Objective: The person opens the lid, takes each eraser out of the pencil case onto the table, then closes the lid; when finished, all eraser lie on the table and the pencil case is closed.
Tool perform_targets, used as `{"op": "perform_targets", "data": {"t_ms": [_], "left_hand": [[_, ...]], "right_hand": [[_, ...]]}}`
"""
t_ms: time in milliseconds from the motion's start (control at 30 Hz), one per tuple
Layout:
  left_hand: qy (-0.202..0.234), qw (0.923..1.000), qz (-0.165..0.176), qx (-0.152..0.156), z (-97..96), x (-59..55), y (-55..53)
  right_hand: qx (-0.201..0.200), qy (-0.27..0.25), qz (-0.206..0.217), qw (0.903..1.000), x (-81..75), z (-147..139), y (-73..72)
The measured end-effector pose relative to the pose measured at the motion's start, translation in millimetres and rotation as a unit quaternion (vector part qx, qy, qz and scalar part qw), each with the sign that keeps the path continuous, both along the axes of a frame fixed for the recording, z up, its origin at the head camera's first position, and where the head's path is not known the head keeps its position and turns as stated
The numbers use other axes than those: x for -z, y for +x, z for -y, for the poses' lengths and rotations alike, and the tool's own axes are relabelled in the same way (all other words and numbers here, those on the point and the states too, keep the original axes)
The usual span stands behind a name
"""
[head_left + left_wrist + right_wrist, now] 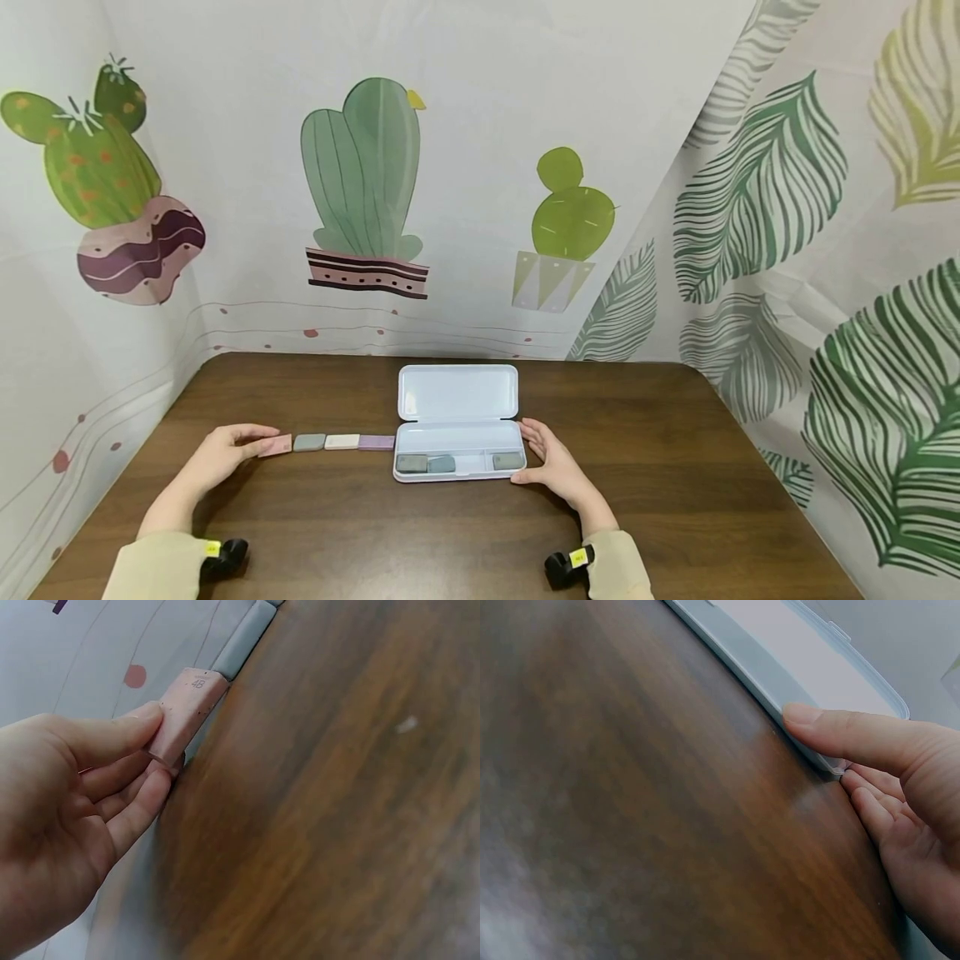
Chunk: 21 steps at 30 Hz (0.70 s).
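At the left end of a row of erasers, my left hand (222, 457) pinches a pink eraser (276, 445) between thumb and fingers. In the left wrist view, this pink eraser (189, 712) is marked 4B, and its far end meets a grey eraser (246, 639). A white eraser (342, 442) and a purple eraser (377, 442) continue the row up to a pale blue pencil case (457, 434) with its lid raised. My right hand (553, 460) holds the case's right end, thumb at the front corner and fingers along the side.
Inside the case lie a dark green-grey eraser (412, 463) and a blue-grey eraser (442, 463) at the left, and another greyish eraser (507, 461) in the right compartment. The brown wooden table (360, 533) ends at a cloth-covered wall (480, 275) with printed plants.
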<state>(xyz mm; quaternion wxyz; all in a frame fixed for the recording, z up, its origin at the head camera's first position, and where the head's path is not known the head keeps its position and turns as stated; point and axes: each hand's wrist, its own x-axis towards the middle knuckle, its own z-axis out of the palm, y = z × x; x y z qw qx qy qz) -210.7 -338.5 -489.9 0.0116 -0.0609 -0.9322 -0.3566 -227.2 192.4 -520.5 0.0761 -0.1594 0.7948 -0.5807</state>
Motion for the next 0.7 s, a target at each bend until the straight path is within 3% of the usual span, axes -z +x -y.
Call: {"op": "perform_targets", "data": {"t_ms": [333,700], "left_hand": [[-0.025,0.9993,-0.015,-0.023,-7.7,1.8,-2.2],[-0.036,0.9987,-0.024,-0.028,-12.5,4.5,-2.9]], "right_hand": [[0.005,0.000,0.003,1.0000,-1.0,0,0.0],[-0.001,-0.002,0.001,1.0000,-1.4,1,1.4]]}}
